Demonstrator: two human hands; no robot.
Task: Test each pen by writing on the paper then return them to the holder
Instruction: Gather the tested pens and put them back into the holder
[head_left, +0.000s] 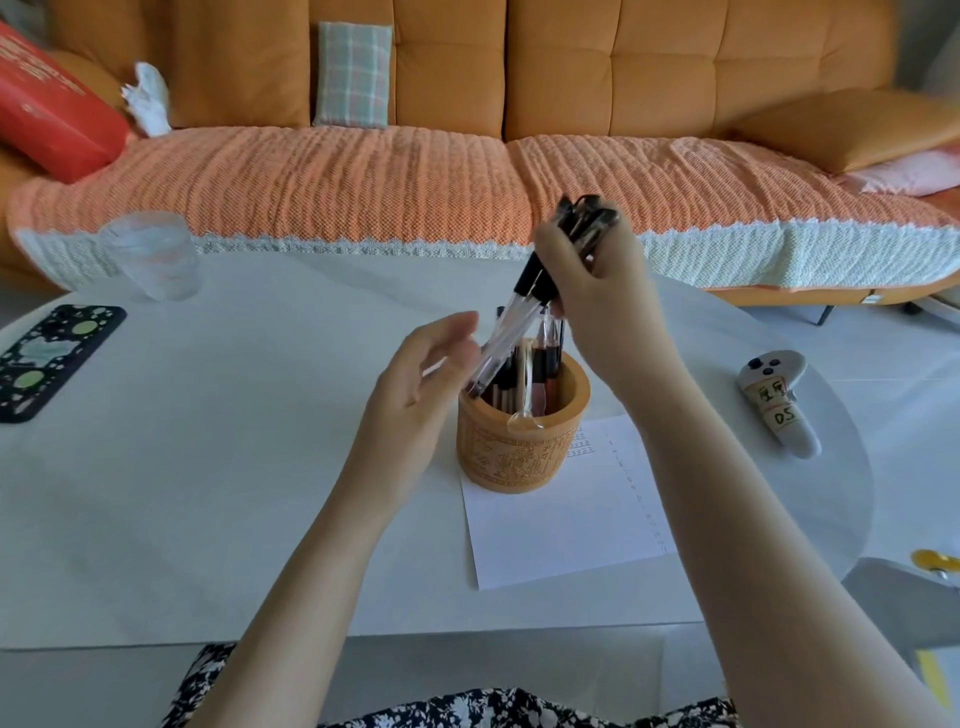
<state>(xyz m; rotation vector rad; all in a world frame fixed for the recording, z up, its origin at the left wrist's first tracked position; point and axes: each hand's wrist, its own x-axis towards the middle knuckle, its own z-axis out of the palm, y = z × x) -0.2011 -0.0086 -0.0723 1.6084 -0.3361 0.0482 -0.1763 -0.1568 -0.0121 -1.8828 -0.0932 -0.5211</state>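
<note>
White round table (208, 467): carved tan cylindrical holder (522, 452) stands on white paper sheet (566, 525). Right hand (587, 275) grips clear-barrelled, black-capped pens (506, 330); left hand (415, 389) fingers loosely spread beside holder.

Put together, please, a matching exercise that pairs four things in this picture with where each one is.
Things
1. glass
2. holder
3. controller
4. pens

Places
A. gripped in the right hand
B. standing on a corner of the paper
C. lying to the right of the paper
D. far left, near the sofa

Pairs: 1-D, 2-B, 3-C, 4-A
</note>
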